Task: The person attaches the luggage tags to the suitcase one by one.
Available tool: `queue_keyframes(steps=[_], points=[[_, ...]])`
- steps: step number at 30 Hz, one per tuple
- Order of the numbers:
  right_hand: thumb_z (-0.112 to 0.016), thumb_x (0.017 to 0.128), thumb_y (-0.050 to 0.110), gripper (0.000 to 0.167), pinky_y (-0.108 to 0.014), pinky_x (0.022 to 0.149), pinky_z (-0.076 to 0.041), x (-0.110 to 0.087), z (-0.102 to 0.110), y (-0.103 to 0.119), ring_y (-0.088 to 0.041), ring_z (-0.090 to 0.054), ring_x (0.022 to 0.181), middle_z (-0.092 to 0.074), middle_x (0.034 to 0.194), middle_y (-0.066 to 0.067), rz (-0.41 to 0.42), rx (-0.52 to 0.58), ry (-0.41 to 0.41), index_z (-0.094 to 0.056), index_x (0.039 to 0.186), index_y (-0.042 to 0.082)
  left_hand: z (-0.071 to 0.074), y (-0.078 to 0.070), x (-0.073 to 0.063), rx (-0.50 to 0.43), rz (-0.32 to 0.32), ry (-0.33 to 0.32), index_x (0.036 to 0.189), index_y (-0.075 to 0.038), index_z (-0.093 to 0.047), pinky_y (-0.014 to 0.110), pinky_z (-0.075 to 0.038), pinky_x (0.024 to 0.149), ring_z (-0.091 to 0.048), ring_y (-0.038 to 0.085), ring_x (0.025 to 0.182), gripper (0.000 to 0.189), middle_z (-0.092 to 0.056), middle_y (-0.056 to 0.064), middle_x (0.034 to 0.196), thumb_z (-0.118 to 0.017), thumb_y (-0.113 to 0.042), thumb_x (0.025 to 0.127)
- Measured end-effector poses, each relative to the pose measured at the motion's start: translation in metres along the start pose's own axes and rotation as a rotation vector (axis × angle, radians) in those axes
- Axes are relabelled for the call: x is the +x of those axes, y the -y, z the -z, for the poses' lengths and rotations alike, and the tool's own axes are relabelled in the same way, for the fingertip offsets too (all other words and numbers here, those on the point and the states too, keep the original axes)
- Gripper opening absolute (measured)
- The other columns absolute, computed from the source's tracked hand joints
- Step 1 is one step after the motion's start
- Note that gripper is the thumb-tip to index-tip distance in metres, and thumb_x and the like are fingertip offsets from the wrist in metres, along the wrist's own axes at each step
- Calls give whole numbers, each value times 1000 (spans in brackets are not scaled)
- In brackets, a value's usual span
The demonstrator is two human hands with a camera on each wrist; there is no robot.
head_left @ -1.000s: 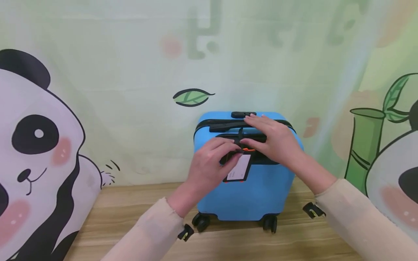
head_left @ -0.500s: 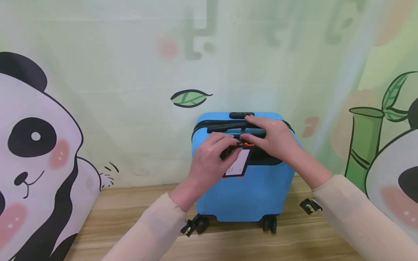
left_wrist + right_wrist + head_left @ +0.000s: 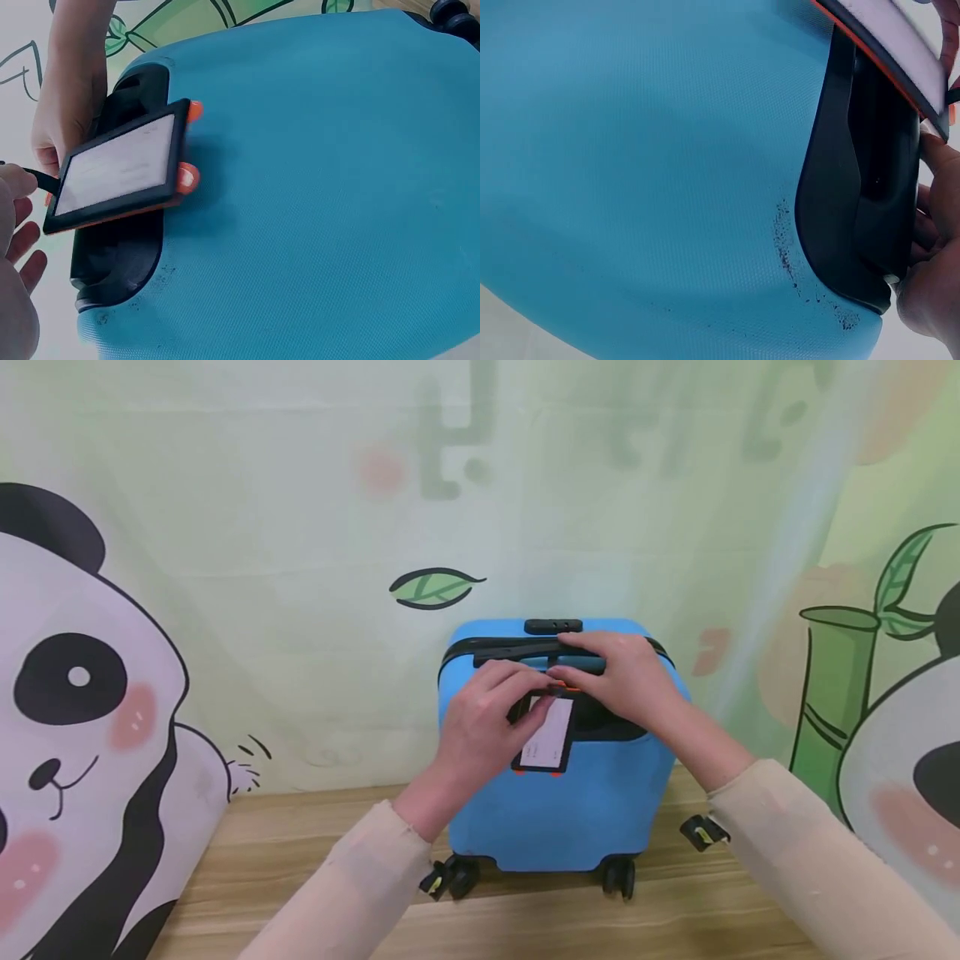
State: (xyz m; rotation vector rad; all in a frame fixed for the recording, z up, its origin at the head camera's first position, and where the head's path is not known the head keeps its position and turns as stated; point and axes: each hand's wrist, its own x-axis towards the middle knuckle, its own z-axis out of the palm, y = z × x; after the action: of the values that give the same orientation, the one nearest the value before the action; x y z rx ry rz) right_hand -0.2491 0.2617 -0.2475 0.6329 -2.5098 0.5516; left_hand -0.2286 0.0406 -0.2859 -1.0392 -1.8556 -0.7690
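My left hand (image 3: pixel 483 718) pinches the strap (image 3: pixel 43 181); my right hand (image 3: pixel 633 677) is at the handle (image 3: pixel 498 654), its grip unclear. The tag (image 3: pixel 546 739) partly hides the case (image 3: pixel 562 818).

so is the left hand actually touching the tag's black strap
Touching. The left wrist view shows the left hand pinching the black strap, which runs out from its grip to the tag.

Luggage tag (image 3: pixel 549 737) overhangs black recess (image 3: pixel 606 723).
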Motion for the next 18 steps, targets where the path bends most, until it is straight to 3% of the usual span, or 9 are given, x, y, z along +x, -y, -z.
queue_keyframes(steps=[6,18], points=[[-81,97,23,48,-54,95,-57,-1,-1,-1,-41,-71,115,-72,133,-21,22,3,-24,-70,139,2,-4,2,0,-11,-26,-8,102,-7,-78,30,-59,87,-69,21,100,10,-77,6,106,-83,-9,94],[-82,96,25,49,-52,89,-58,-1,0,-1,-38,-74,102,-73,131,-20,24,29,-32,-71,138,3,-10,5,-4,90,-121,-21,100,-6,-77,33,-59,92,-70,23,98,13,-78,8,103,-86,-10,92]])
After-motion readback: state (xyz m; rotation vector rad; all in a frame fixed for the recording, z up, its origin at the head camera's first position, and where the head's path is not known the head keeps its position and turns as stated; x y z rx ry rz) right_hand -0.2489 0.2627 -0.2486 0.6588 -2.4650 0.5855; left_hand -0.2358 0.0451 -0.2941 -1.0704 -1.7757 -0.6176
